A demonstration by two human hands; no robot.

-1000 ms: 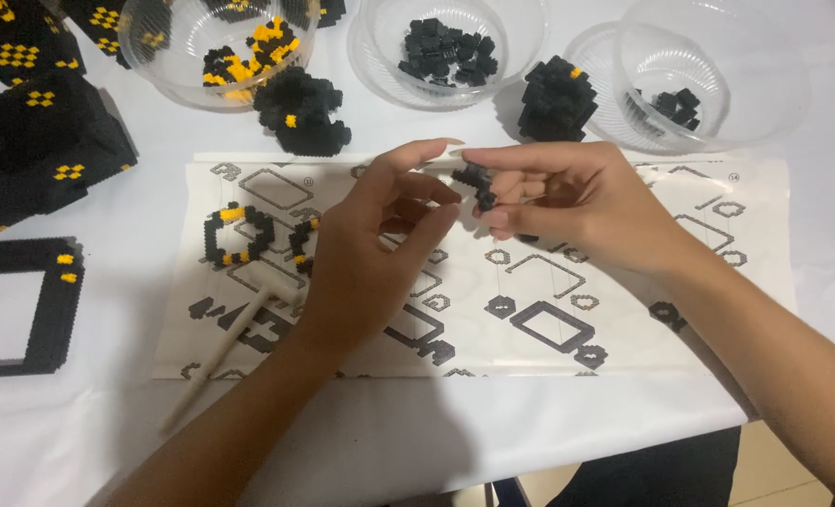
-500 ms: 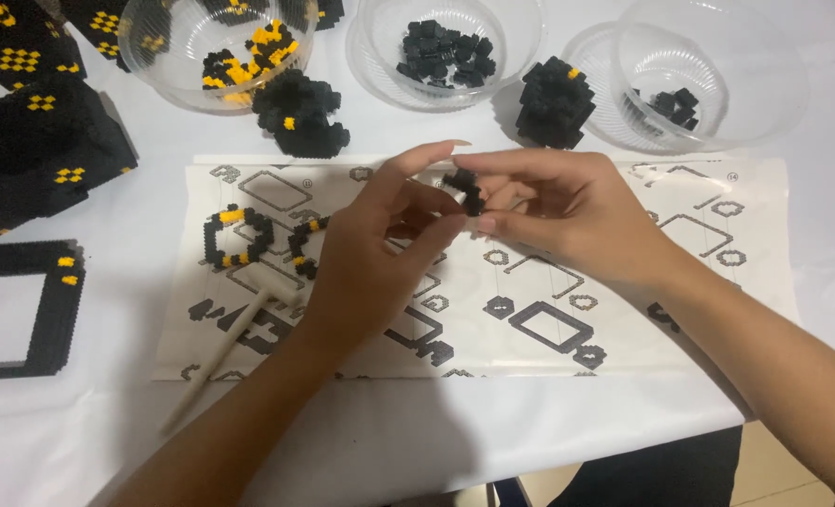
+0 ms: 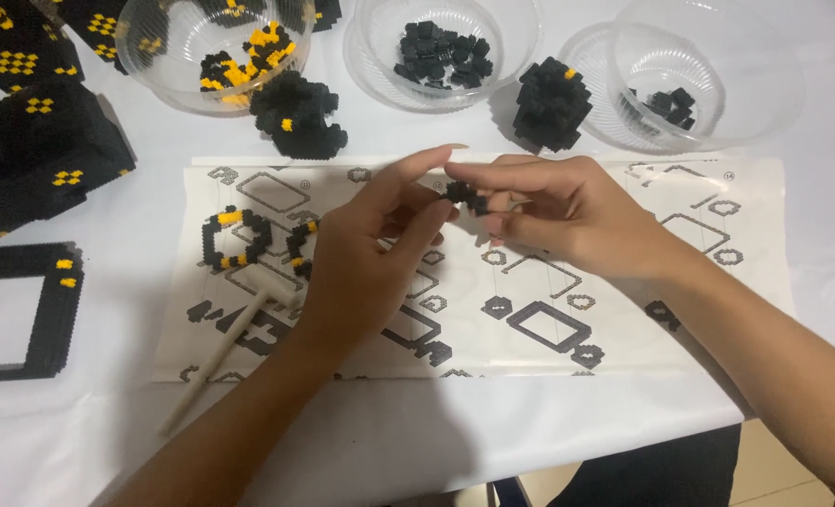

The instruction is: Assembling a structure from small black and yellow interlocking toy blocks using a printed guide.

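Note:
My left hand (image 3: 366, 249) and my right hand (image 3: 554, 211) meet above the printed instruction sheet (image 3: 624, 319). Between their fingertips they pinch a small cluster of black building blocks (image 3: 464, 195). Left of my left hand, two small black-and-yellow block rings (image 3: 239, 237) lie on the sheet. A wooden hammer-like stick (image 3: 225, 347) rests by my left wrist.
Three clear bowls stand at the back: one with black and yellow blocks (image 3: 216, 47), one with black blocks (image 3: 441, 47), one nearly bare (image 3: 685, 80). Two black block clumps (image 3: 295, 113) (image 3: 551, 101) sit near them. Large black-and-yellow built pieces (image 3: 32, 160) and a black frame (image 3: 23, 314) fill the left.
Both hands stay together over the sheet; the fingers have shifted slightly around the small black cluster, which sits a little lower.

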